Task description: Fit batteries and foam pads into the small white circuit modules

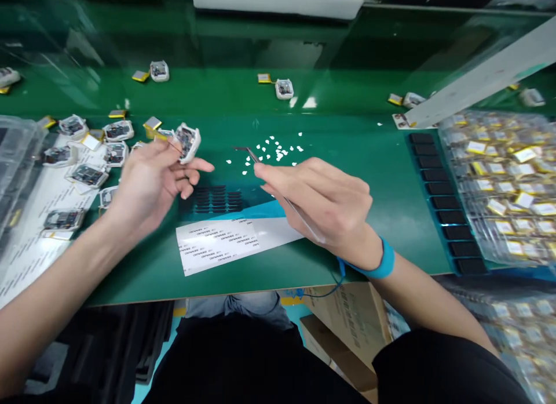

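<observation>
Pinched in the fingers of my left hand [147, 184] is a small white device housing [187, 143] with a circuit board inside, raised above the bench. My right hand [325, 204] grips a pair of metal tweezers [253, 155], tips pointing left toward the housing but apart from it. Whether the tips hold anything is too small to tell. Small white bits [279, 155] lie scattered just beyond my right fingers. Between my hands are rows of thin black strips [218, 200] and a printed white sheet [221, 244], its right end passing beneath my right hand.
More open housings [116, 153] with yellow batteries crowd the left, beside a clear plastic tray [17, 140]. Black blocks [443, 202] line the right, next to a tray of batteries [499, 184]. A white post [482, 73] rises at right. A blue wrist strap [384, 259] trails a cord.
</observation>
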Available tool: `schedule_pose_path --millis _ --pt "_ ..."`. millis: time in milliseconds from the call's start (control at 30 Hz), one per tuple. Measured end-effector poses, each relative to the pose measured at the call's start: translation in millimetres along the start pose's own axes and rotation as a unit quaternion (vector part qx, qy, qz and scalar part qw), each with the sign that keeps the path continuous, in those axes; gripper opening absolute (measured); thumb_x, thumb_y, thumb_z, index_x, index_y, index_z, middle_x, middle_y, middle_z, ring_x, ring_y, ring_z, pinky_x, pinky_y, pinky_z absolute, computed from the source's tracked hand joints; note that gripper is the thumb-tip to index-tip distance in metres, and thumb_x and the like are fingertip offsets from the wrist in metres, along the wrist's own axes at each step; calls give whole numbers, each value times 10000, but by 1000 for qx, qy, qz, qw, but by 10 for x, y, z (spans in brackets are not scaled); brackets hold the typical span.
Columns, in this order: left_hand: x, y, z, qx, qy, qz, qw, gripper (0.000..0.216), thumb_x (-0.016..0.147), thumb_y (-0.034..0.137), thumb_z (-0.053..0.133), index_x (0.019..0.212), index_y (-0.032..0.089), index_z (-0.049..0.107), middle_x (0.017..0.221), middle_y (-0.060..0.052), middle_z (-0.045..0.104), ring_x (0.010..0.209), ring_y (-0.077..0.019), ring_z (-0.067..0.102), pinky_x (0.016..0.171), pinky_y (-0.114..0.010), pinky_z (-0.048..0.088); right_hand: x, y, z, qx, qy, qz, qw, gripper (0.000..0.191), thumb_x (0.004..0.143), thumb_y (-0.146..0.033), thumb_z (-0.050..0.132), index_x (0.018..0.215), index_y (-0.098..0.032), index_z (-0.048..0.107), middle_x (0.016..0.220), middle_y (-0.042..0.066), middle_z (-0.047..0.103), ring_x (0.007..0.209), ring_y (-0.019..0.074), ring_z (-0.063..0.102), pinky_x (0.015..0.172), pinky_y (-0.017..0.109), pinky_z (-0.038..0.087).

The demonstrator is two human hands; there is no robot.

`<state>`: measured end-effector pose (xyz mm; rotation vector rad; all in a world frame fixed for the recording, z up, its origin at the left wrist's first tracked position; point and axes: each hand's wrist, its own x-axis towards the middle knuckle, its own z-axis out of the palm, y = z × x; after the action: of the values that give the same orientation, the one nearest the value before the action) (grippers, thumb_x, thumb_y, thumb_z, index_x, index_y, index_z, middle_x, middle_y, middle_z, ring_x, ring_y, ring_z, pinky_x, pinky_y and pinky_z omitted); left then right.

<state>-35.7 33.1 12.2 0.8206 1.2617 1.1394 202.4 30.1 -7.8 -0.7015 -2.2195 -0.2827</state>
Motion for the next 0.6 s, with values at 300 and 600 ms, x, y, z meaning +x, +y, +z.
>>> schedule_pose_path --millis 300,600 --pt "-52 -119 17 6 -26 -11 1000 122 814 200 728 701 160 711 775 -67 685 607 -116 531 424 -198 377 34 -80 -134 21 -17 -13 1000 398 906 -106 689 1284 -230 671 1254 57 735 1053 228 715 850 348 640" --pt "-73 -122 24 -3 17 31 999 174 716 155 819 741 183 649 665 21 644 552 -103 633 502 -209 540 30 -154 -117 2 -72 -86 994 294 898 -112 713 1191 -132 704 1216 31 740 936 200 717 792 306 639"
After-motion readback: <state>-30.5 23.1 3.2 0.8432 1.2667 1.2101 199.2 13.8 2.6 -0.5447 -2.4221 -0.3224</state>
